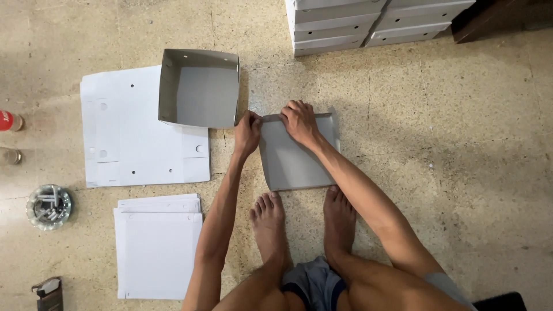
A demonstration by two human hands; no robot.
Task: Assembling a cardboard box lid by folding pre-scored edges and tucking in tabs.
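cardboard box blank (294, 158) lies grey side up on the speckled floor (449, 173), just past my bare toes (271, 201), its near edge almost touching my right foot. its long axis runs away from me, a little tilted, near end swung left, and the flap end points toward the far stack of finished boxes (368, 23). my left hand (247, 133) pinches the far left corner, thumb and fingers closed narrow on the flap, and my right hand (298, 121) curls over the top edge beside it, fingers folded down on the strip being turned up. to fold this well i judge i should keep both hands low on the crease, press evenly along the scored line and hold the corner square so the wall stands straight rather than leaning. to my left, near me, sits a pile of white sheets (158, 247); further out a wider stack of flat punched blanks (138, 132) with one made-up open box (199, 89) resting on its far right corner, grey inside showing. a glass ashtray (49, 206) sits at the far left.
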